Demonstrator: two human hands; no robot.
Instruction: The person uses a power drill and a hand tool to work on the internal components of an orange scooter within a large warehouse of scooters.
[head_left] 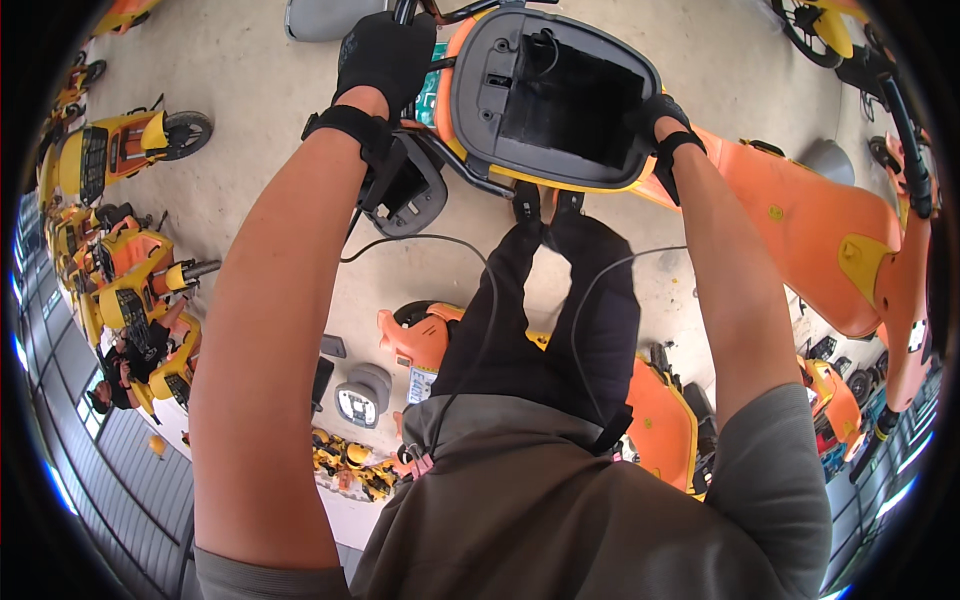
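An orange and yellow scooter (pixel 790 225) stands across in front of me, its rear to the left. Its seat is off, so the grey rim (pixel 484 110) and black storage compartment (pixel 575 105) show from above. My left hand (pixel 385 60), in a black glove, is closed round the black grab rail (pixel 403 12) at the scooter's rear. My right hand (pixel 657 115), also gloved, is closed over the compartment's right rim, its fingertips lost in the dark inside. A thin cable lies loose inside the compartment.
A grey and black moulded part (pixel 412 190) lies on the floor below my left wrist. A grey seat (pixel 330 15) lies at the far left. Several yellow scooters (pixel 125 150) stand along the left, with a person (pixel 140 360) in dark clothes among them. Orange scooter bodies (pixel 662 430) stand behind me.
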